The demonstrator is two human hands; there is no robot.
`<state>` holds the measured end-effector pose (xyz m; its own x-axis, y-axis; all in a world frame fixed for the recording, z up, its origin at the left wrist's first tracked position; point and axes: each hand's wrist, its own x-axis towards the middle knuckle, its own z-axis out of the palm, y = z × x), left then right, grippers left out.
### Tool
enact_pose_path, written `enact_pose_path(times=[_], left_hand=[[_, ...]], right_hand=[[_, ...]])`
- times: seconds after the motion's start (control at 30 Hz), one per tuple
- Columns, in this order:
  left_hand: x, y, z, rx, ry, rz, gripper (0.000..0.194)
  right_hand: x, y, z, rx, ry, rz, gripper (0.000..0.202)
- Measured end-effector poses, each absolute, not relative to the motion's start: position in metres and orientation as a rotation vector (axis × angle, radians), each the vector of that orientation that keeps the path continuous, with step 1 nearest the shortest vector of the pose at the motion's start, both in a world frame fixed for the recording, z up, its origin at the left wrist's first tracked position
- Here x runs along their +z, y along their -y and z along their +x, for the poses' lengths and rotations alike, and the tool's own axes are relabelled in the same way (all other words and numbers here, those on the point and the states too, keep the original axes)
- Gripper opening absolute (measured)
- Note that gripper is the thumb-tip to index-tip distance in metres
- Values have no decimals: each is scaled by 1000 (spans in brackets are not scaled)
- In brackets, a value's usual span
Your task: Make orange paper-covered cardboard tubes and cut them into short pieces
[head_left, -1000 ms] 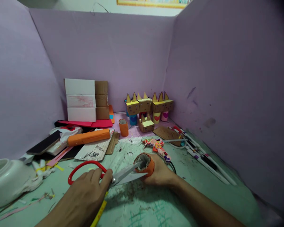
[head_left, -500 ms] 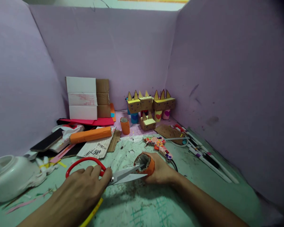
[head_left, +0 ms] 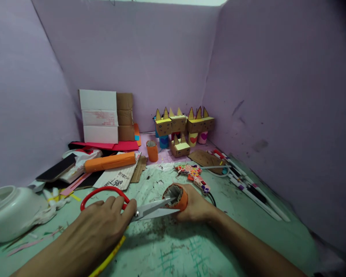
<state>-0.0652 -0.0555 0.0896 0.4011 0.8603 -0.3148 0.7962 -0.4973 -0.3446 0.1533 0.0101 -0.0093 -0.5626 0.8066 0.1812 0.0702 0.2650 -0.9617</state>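
Observation:
My left hand is closed on a pair of scissors with red handle loops. Its blades are parted, one tip inside the open end of an orange cardboard tube and the other along the outside near the rim. My right hand wraps round that tube from the right, tilting its mouth toward the scissors. The tube's inner wall looks grey and wrinkled. Behind it lies a patterned glue gun with a black cord. A second orange tube stands upright farther back.
Cardboard figures with pointed ears stand at the back. On the left are folded cardboard, a long orange roll, paper scraps and a white container. Several markers lie along the right wall. Purple walls enclose the green surface.
The view has tilted down slightly, so the scene sits a little higher. Both hands, the scissors and the tube keep nearly the same positions, with the blades still parted at the rim.

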Motion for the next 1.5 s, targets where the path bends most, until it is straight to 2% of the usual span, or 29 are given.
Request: enact_pose_path(times=[0.1,0.37,0.7,1.0,1.3,1.5], left_hand=[[89,56,-68,713,1461,-2503,51],[60,56,-85,438,1273,-2518,47],[50,47,-89,380,1068,-2510,39],[46,46,-92,220,1095,-2663,32],[34,49,-81,379,1380,-2591,36],[37,52,-73,405,1405,-2496,39]], right_hand=[[-10,-10,154,1349,1851,-794,37],[-10,-9,154,1450,1790,-797,34],[-10,-7,155,1464,1781,-812,34],[-6,-7,152,1505,1728,-810,30],[-12,-5,146,1368,1747,-856,33],[-13,-4,141,1339,1716,-836,33]])
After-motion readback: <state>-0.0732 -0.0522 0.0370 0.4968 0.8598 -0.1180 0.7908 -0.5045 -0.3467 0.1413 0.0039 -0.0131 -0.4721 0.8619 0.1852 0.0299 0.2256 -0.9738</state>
